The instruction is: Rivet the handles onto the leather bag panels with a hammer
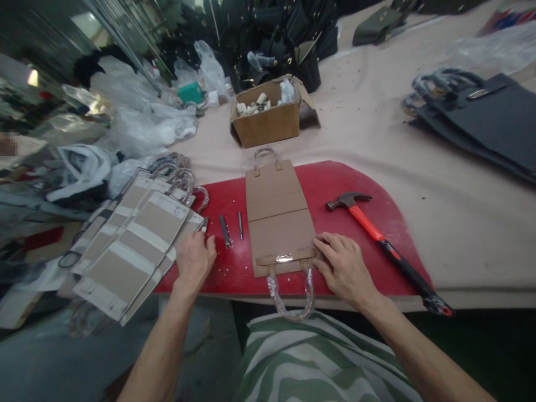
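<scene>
right hand (345, 268) lying flat, fingers spread, pressing the bag panel's (278, 220) near right corner | left hand (193, 259) loosely curled, holding nothing, left of panel beside small metal tools (225, 230) | clasp (283, 258) already fitted | hammer (379, 234) lying untouched right | cardboard box (266, 114) sitting beyond

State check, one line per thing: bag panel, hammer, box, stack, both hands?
Bag panel: flat on red board, handles at both ends.
Hammer: lying on board, untouched.
Cardboard box: open, small parts inside.
Panel stack: fanned, overlapping board's left edge.
Left hand: resting by stack, holding nothing visible.
Right hand: flat, pressing panel's near corner.
</scene>
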Demonstrator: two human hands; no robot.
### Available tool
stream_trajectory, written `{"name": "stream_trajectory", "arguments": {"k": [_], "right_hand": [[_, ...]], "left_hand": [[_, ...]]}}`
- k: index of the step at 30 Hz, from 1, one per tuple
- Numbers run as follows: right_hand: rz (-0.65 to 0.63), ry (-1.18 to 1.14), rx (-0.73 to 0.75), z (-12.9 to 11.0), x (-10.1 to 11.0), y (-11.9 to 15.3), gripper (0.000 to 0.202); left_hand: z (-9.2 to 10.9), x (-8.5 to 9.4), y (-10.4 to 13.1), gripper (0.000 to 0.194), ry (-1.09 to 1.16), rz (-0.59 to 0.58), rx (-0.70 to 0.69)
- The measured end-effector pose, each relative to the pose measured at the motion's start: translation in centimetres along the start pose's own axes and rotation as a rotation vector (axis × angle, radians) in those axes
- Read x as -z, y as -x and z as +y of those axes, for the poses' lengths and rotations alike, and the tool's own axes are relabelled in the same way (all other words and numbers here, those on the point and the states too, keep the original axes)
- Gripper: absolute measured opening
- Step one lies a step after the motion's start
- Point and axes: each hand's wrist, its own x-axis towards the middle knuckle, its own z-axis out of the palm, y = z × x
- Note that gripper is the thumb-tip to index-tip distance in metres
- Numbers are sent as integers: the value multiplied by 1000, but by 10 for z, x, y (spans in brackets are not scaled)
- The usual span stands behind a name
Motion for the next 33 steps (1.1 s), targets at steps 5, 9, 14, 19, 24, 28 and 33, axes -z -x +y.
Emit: {"name": "stream_trajectory", "arguments": {"k": [5,9,14,19,24,28,33], "right_hand": [[9,5,2,-1,-1,1,33],[38,-5,14,-2,0,-1,27],[-133,99,194,-17,10,-21,18],[-355,284,377,-29,16,-46,14],[-414,379,546,-28,16,-49,17],[-380,332,497,-25,13,-43,16],[-292,107,492,-15,15,-39,22]], "left_hand": [[58,2,40,16,479,-52,-417],[86,3,57,10,370,-132,-588],[90,5,54,10,160,-156,-799],[93,14,55,15,-25,-138,-924],[91,15,50,10,46,-192,-918],[94,8,49,11,131,-227,-803],[102,8,56,16,61,-148,-889]]}}
